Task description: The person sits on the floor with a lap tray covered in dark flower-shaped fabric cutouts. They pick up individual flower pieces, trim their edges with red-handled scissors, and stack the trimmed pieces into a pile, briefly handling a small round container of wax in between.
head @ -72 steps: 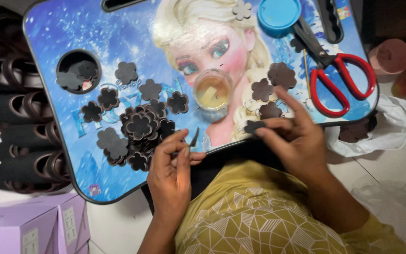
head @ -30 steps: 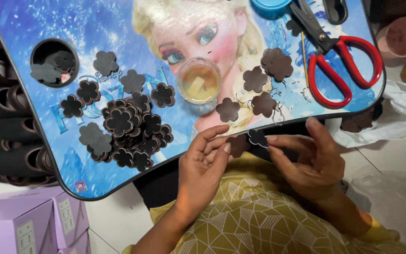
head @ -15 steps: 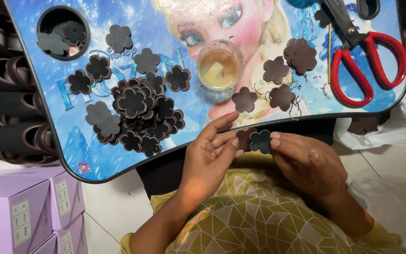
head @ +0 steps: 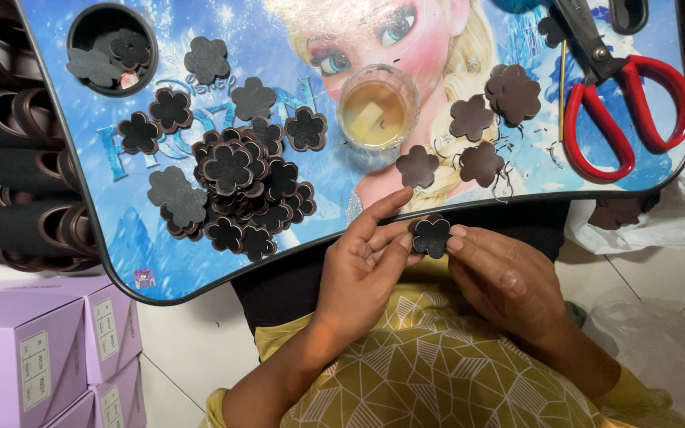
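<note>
Both hands pinch one dark, flat, flower-shaped cutout (head: 432, 236) just below the near edge of the glossy printed surface (head: 200, 273): the left hand (head: 366, 265) and the right hand (head: 505, 277) have fingertips closed on its scalloped rim. A heap of similar matte flowers (head: 239, 186) lies beside a round clear cup of yellowish liquid (head: 377, 106) and red-handled scissors (head: 612, 103).

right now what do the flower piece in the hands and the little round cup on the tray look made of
Flower piece, pinched by left hand and right hand: likely leather or faux leather, thin, dark brown, matte, with a cleanly cut edge. Round cup on the tray: clear plastic or glass, glossy; yellowish liquid shows through its wall.
</note>
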A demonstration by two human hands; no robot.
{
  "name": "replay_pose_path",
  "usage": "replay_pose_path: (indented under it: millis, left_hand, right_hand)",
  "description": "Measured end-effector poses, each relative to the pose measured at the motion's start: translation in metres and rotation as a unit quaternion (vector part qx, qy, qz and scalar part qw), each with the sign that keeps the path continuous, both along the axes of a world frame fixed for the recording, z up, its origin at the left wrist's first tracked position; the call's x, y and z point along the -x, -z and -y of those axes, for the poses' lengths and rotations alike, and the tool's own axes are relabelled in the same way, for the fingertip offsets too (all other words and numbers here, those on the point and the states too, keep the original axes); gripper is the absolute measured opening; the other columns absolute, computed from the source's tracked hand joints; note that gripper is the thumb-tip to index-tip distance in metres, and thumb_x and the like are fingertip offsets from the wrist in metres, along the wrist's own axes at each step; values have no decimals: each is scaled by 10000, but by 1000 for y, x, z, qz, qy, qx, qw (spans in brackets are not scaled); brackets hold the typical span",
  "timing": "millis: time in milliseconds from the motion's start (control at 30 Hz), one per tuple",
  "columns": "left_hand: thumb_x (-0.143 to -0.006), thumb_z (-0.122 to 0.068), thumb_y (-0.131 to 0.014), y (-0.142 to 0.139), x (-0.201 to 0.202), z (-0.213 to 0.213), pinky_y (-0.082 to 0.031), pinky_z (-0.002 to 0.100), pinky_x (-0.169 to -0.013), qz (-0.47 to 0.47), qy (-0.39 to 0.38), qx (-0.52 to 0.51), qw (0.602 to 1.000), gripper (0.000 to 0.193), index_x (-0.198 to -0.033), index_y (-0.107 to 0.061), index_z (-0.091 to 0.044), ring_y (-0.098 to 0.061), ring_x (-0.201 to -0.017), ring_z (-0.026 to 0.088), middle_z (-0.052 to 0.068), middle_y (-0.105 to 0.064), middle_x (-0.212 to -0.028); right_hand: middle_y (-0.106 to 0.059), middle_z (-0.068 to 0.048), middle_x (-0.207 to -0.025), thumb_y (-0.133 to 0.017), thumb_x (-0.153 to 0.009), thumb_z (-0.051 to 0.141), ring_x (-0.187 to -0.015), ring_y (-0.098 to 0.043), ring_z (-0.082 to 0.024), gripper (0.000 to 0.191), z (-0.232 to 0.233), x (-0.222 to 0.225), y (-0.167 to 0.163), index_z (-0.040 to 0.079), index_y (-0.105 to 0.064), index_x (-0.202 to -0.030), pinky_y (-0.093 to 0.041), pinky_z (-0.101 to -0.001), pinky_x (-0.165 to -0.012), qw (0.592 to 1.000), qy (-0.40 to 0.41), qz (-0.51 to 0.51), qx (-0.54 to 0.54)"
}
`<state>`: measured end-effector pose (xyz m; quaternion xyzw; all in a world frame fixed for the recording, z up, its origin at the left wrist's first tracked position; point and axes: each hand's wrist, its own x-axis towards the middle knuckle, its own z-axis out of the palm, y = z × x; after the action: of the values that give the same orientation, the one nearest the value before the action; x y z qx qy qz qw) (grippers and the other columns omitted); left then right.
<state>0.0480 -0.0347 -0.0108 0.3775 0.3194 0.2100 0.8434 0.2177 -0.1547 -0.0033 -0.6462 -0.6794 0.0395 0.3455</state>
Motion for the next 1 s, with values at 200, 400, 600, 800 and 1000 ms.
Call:
replay_pose_path:
  millis: [200,400,600,800,1000]
  left_hand:
    - [-1049,6,-497,-1,1,1,-578,285,-969,5,-2,3,1000,496,-1541,-436,-25,-658,-1132,123,140,-688,-1268]
    - [-1062,-11,-493,-1,0,-1,-566,281,-971,17,-1,-4,1000,495,-1551,-417,-24,-656,-1148,124,152,-688,-1313]
    - [-1044,-12,-494,-4,1,-1,-584,278,-946,-20,13,-20,1000,505,-1544,-424,-30,-668,-1133,125,154,-702,-1282]
    - [-1034,-11,-508,-2,0,-2,-585,280,-935,-18,8,-15,1000,513,-1540,-424,-35,-662,-1129,123,145,-695,-1277]
    - [-1047,-37,-522,4,2,0,-598,281,-937,-9,1,-13,1000,506,-1544,-424,-31,-676,-1115,121,147,-708,-1229]
  right_hand:
    - [-706,-162,-1174,-826,-868,-43,-1049,-738,-312,515,-2,1,2,63,-541,-1283,-614,-383,-839,999,13,11,-31]
    - [-702,-117,-1162,-805,-869,-54,-1046,-727,-295,526,-4,-2,6,6,-444,-1247,-615,-389,-854,996,-24,30,-82]
    - [-717,-142,-1143,-834,-831,-20,-1028,-737,-291,502,-2,-2,6,82,-572,-1247,-614,-380,-818,1000,-2,16,-7]
    - [-714,-154,-1155,-830,-839,-59,-1038,-737,-305,503,-8,-1,3,46,-561,-1251,-619,-388,-834,999,-19,30,-27]
    - [-713,-162,-1159,-821,-839,-76,-1046,-742,-324,478,-11,0,-1,9,-561,-1231,-626,-398,-833,999,-21,21,-36]
